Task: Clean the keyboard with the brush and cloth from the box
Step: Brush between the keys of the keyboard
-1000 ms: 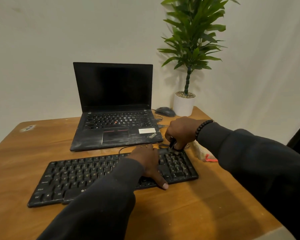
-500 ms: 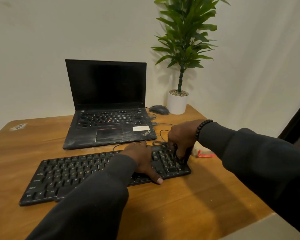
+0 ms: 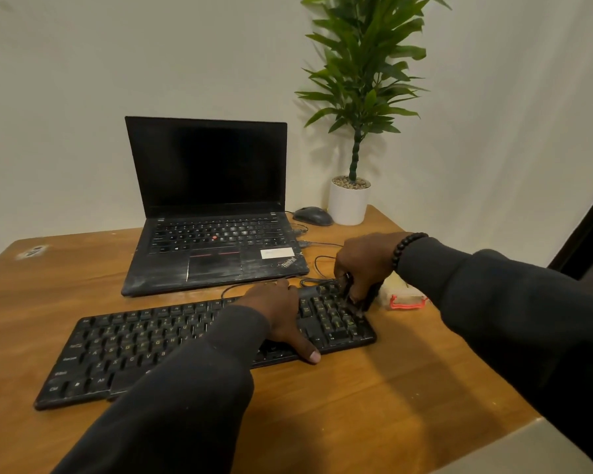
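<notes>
The left hand lies spread flat on the keyboard near the table's front edge. The right hand grips a dark brush at the keyboard's right end.

Brush mostly hidden in right hand; pale item behind wrist too blurred to ID.

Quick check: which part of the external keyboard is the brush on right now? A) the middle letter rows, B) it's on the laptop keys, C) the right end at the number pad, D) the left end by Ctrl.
C: the right hand holds the brush down on the keyboard at its right-end number pad, while the left hand rests flat mid-board.
</notes>
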Demonstrator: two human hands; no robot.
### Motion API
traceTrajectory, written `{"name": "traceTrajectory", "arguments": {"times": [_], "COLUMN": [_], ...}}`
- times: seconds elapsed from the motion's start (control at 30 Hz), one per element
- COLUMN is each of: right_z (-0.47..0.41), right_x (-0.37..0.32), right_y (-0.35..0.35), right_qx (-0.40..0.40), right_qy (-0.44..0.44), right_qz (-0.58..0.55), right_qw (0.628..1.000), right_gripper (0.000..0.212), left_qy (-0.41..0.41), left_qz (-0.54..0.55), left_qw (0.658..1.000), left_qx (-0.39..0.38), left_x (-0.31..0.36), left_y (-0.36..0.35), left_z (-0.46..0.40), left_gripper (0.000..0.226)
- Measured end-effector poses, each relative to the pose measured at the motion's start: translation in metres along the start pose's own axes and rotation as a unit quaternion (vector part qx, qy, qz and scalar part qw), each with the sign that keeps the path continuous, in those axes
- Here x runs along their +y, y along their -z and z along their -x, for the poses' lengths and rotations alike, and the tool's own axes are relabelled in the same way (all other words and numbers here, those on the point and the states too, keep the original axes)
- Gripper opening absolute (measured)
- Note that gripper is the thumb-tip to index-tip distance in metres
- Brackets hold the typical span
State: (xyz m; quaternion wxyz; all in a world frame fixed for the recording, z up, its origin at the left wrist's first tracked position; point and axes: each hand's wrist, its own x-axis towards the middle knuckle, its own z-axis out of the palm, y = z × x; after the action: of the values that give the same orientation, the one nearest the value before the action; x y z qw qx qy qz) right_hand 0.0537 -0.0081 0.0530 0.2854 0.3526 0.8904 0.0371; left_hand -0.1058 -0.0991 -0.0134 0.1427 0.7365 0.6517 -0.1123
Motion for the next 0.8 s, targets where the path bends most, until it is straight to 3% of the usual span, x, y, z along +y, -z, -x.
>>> {"name": "traceTrajectory", "arguments": {"times": [0.1,0.33,0.8], "right_z": [-0.012,-0.017,0.011], "right_x": [0.002,0.002,-0.004], "right_y": [0.0,-0.009,-0.009], "right_qx": [0.083,0.206,0.022], "right_qy": [-0.042,-0.05,0.015], "right_qz": [0.032,0.091,-0.02], "right_qw": [0.995,0.973,0.999], "right_gripper": [0.036,0.031,0.042], "left_qy": [0.0,0.002,0.006], "left_qz": [-0.005,-0.008,0.0], "left_qw": [1.0,1.0,1.0], "left_qx": [0.001,-0.011,-0.007], "left_x": [0.0,0.002,0.003], "left_y": [-0.001,0.003,0.001], "left_z": [-0.001,-0.001,0.0], "left_gripper": [0.118,0.116,0.117]}}
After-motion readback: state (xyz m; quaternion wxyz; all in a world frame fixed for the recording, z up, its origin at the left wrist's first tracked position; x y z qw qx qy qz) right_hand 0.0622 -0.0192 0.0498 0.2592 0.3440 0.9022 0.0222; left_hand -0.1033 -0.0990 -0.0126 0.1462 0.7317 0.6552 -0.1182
